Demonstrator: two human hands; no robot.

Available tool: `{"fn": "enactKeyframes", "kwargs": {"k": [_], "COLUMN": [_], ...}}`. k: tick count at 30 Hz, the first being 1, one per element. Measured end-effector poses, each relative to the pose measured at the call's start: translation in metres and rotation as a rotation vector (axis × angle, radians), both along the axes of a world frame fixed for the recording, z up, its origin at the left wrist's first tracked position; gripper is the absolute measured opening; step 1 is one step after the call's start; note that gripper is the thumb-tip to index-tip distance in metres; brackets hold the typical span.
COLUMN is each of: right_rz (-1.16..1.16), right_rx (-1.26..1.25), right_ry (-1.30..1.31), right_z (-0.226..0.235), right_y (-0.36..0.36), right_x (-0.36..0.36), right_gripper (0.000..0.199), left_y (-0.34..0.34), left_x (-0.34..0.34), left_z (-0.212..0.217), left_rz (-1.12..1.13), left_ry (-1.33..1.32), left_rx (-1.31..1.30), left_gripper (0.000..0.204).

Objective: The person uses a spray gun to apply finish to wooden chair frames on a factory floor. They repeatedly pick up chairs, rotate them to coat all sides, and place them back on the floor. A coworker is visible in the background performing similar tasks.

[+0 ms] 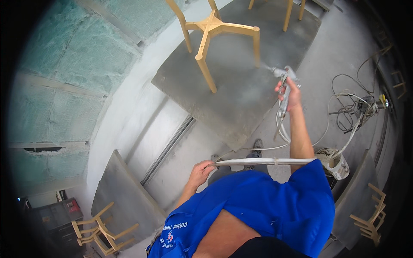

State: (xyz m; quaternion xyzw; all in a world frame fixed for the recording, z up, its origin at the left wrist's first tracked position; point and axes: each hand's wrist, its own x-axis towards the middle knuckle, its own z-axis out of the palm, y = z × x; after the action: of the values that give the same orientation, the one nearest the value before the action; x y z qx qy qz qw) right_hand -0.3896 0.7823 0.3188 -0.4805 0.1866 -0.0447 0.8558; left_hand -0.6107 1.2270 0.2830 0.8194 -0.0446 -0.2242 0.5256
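My right hand (294, 95) is wrapped round the handle of a metal spray gun (284, 88), whose nozzle points left. A pale mist spreads from the nozzle toward a wooden chair frame (209, 28), which stands on a grey board (234, 107). The gun is apart from the frame, close to its right leg. Hoses hang from the bottom of the grip. In front of my body, my left hand (200, 173) is closed round the end of a white hose bundle (262, 162), which stretches across to my right arm.
Another wooden frame's legs (289, 15) show at the top edge. Tangled hoses (350, 112) and a white bucket (338, 167) are on the right. More chair frames sit at the lower left (103, 230) and lower right (372, 217). Dusty greenish panels (77, 73) line the left.
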Motion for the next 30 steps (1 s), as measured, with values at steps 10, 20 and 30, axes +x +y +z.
{"fn": "enactKeyframes", "kwargs": {"k": [10, 20, 30], "right_rz": [0.394, 0.288, 0.422], "right_rx": [-0.252, -0.232, -1.612], "right_ry": [0.092, 0.468, -0.527], "right_z": [0.002, -0.105, 0.108], "right_y": [-0.081, -0.018, 0.172], "right_x": [0.110, 0.044, -0.054], "right_gripper": [0.034, 0.024, 0.072], "left_y": [-0.091, -0.062, 0.035], "left_x": [-0.015, -0.018, 0.027], "left_z": [0.033, 0.033, -0.036], "left_rz": [0.044, 0.209, -0.082], "left_ry": [0.036, 0.192, -0.128], "left_rx": [0.131, 0.092, -0.013], "left_gripper": [0.026, 0.023, 0.020]}}
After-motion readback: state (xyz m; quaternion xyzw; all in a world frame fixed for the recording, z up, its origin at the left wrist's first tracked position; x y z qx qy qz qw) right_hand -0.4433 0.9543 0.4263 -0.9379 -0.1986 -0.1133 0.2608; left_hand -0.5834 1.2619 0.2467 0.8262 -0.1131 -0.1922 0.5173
